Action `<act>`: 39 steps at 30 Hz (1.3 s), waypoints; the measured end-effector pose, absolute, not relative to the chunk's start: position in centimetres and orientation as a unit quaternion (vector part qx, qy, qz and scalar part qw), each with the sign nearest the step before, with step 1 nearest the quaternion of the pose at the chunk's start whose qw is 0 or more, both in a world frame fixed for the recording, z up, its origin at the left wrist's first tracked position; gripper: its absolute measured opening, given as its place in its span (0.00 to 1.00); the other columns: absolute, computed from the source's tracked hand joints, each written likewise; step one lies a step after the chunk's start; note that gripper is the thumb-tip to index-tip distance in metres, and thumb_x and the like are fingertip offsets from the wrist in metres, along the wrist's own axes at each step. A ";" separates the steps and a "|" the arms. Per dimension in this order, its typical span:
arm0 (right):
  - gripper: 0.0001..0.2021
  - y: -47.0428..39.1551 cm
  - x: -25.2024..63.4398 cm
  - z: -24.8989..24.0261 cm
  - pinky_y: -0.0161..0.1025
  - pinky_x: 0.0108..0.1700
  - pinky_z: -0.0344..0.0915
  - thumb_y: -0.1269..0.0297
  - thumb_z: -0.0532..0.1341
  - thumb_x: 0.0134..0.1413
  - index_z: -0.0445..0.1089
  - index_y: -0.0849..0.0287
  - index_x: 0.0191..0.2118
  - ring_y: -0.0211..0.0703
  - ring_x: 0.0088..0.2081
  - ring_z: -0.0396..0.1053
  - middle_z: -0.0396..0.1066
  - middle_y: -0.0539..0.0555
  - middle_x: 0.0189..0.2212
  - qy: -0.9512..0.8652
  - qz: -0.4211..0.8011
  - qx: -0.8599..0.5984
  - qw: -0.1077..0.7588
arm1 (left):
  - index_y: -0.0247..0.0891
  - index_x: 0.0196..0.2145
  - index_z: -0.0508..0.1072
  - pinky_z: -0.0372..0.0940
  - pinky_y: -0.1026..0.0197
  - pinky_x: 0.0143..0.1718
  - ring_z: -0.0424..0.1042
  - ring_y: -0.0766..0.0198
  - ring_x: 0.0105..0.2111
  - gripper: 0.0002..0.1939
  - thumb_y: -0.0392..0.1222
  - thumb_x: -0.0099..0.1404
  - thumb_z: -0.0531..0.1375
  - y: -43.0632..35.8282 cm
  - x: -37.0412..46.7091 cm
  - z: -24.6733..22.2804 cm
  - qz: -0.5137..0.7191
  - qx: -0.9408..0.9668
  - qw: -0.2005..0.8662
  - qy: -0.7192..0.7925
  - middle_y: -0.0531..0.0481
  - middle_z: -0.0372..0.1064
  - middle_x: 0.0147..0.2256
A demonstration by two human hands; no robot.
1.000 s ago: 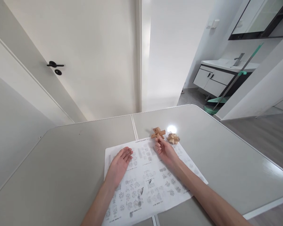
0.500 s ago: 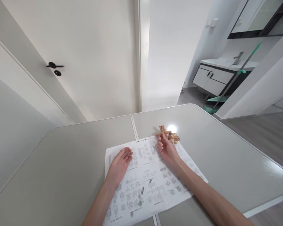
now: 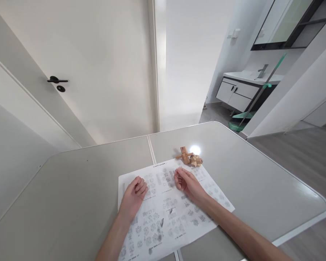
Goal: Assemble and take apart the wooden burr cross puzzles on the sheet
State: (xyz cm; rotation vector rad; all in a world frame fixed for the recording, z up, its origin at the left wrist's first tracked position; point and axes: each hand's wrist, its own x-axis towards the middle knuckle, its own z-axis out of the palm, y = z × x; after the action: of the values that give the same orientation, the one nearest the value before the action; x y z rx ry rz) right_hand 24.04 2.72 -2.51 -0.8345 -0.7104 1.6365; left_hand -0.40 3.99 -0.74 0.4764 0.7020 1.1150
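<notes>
Two wooden interlocking puzzles stand near the paper's far right corner: a cross-shaped wooden puzzle point(image 3: 184, 156) with a mark on its upright piece, and a chunkier wooden burr puzzle point(image 3: 196, 161) beside it. On the near side of them, my right hand point(image 3: 190, 185) hovers over or rests on the printed sheet point(image 3: 184, 224), fingers curled in, apart from both puzzles, with nothing visible in it. Over the sheet's left part lies my left hand point(image 3: 133, 195), its fingers folded into a loose fist and no object showing. Small diagrams of puzzle shapes cover the sheet.
The grey table point(image 3: 78, 203) has a pale seam running across it and a raised light edge. Beyond it stand a door with a black handle point(image 3: 57, 80) and a white wall. A washbasin cabinet point(image 3: 237, 94) and a green-handled broom point(image 3: 266, 86) are at the back right.
My right hand has let go of the cross-shaped puzzle and drawn back towards me. The fingers of my left hand have curled in. The view has shifted slightly.
</notes>
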 end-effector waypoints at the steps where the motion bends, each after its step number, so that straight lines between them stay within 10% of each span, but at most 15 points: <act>1: 0.20 2.4 24.6 -2.6 0.31 0.22 0.55 0.46 0.70 0.58 0.70 0.60 0.33 0.32 0.22 0.58 0.67 0.48 0.25 -0.288 0.696 -0.354 0.555 | 0.38 0.21 0.60 0.57 0.64 0.23 0.49 0.73 0.19 0.21 0.38 0.66 0.67 3.9 -0.4 -0.7 0.511 0.224 0.768 0.315 0.61 0.48 0.21; 11: 0.19 3.9 28.0 -4.3 0.28 0.16 0.58 0.49 0.75 0.52 0.71 0.58 0.37 0.31 0.19 0.57 0.64 0.46 0.24 -0.097 0.721 -0.300 0.617 | 0.40 0.21 0.55 0.54 0.64 0.22 0.42 0.72 0.19 0.24 0.39 0.66 0.66 3.9 -0.8 -1.0 0.524 0.223 0.759 0.315 0.61 0.41 0.22; 25: 0.19 1.8 26.1 -3.9 0.32 0.19 0.56 0.42 0.63 0.65 0.67 0.55 0.37 0.34 0.21 0.54 0.63 0.46 0.24 -0.304 0.591 -0.402 0.630 | 0.40 0.21 0.60 0.55 0.63 0.26 0.48 0.69 0.21 0.22 0.43 0.67 0.66 3.5 0.0 -0.9 0.511 0.320 0.723 0.338 0.59 0.48 0.21; 29: 0.21 0.7 23.1 -2.4 0.38 0.27 0.59 0.42 0.56 0.70 0.66 0.56 0.38 0.37 0.21 0.58 0.65 0.46 0.21 -0.523 0.564 -0.404 0.495 | 0.40 0.36 0.76 0.63 0.60 0.42 0.70 0.60 0.39 0.12 0.51 0.67 0.68 2.4 1.0 -0.7 0.509 0.452 0.627 0.378 0.47 0.73 0.38; 32: 0.22 0.7 20.9 -2.0 0.38 0.28 0.59 0.42 0.54 0.70 0.63 0.55 0.33 0.38 0.22 0.62 0.67 0.48 0.21 -0.610 0.523 -0.401 0.440 | 0.43 0.56 0.75 0.63 0.56 0.54 0.68 0.48 0.56 0.29 0.57 0.61 0.70 1.8 1.3 -0.6 0.477 0.493 0.632 0.361 0.40 0.71 0.56; 39: 0.20 1.0 19.0 -2.3 0.37 0.28 0.59 0.45 0.54 0.71 0.63 0.56 0.33 0.39 0.24 0.64 0.68 0.49 0.25 -0.633 0.541 -0.374 0.408 | 0.39 0.59 0.72 0.71 0.53 0.43 0.76 0.55 0.36 0.29 0.53 0.65 0.67 2.0 0.7 -1.4 0.403 0.522 0.670 0.340 0.45 0.77 0.40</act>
State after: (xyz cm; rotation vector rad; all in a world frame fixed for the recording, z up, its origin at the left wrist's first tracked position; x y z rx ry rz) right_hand 18.97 0.97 -2.33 -0.9416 -1.5961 1.3646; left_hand 0.66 2.01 -1.39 1.1769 0.7665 0.9092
